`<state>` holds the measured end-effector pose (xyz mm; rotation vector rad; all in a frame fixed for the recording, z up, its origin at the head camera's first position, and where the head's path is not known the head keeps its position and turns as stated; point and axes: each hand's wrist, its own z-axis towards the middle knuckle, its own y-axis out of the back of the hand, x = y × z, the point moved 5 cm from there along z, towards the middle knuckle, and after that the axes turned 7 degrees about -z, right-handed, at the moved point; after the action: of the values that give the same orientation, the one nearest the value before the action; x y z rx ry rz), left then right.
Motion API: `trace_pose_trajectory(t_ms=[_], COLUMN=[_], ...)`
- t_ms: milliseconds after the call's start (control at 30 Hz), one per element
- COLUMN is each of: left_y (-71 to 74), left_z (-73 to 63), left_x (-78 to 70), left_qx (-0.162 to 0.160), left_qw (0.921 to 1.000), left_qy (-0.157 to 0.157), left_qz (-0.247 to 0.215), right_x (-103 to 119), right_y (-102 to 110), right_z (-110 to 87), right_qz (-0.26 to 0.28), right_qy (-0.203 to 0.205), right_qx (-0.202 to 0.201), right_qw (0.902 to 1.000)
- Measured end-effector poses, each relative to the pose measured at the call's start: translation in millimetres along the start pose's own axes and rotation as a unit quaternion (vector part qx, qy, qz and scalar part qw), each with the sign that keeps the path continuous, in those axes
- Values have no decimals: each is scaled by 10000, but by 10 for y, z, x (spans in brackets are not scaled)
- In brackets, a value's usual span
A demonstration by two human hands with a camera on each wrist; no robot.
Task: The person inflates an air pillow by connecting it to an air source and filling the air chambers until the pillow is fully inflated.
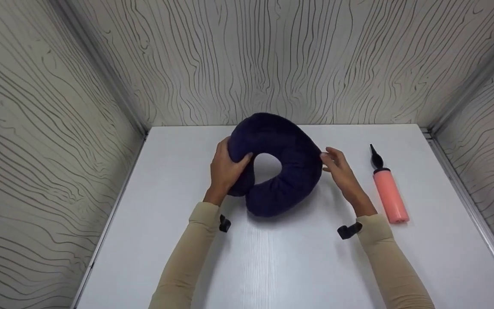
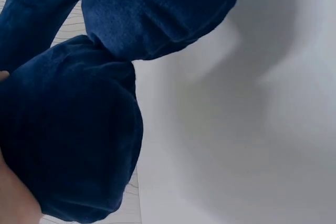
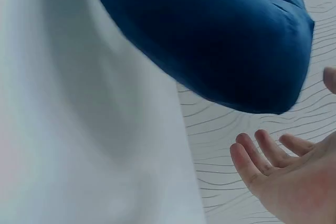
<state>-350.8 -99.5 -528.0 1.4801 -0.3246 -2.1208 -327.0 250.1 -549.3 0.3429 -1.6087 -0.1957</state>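
Note:
A dark blue, puffed-up neck pillow [image 1: 300,171] is held above the white table, its two rounded ends meeting near the front left. My left hand [image 1: 225,167] grips its left arm, with the thumb over the inner edge by the hole. In the left wrist view, the pillow [image 2: 68,129] fills the left side and only a bit of the left hand [image 2: 16,195] shows. Beside the pillow's right edge is my right hand [image 1: 339,169], fingers spread and loosely bent. The right wrist view shows a gap between that hand [image 3: 294,177] and the pillow [image 3: 220,45].
A pink hand pump [image 1: 390,195] with a black nozzle lies on the table's right side, near the right forearm. The white table [image 1: 264,266] ends at a wood-grain patterned back wall [image 1: 264,60]. Similar panels stand at left and right.

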Motion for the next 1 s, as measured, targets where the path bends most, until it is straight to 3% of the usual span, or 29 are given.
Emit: trace_pose_trajectory(t_ms=[333,533,767,1000], left_y=[-62,-140,-195,-218], left_z=[-30,-114,-167,-177], left_x=[14,67,93,134], left_qx=[-384,-454,-378,-203], left_qw=[9965,9901,9862,9807], left_qy=[681,1179,1415,1539], left_qz=[-289,-610,-766,-1189], right_x=[-169,-204,-189,-190], right_y=[-424,-630,-642,-538], right_z=[-114,-168,-152,-127], right_qz=[710,1092,1458,1305], right_qy=[-527,-710,-794,-777], right_qx=[431,409,-14,-193], right_qw=[9952,9906,9861,9882])
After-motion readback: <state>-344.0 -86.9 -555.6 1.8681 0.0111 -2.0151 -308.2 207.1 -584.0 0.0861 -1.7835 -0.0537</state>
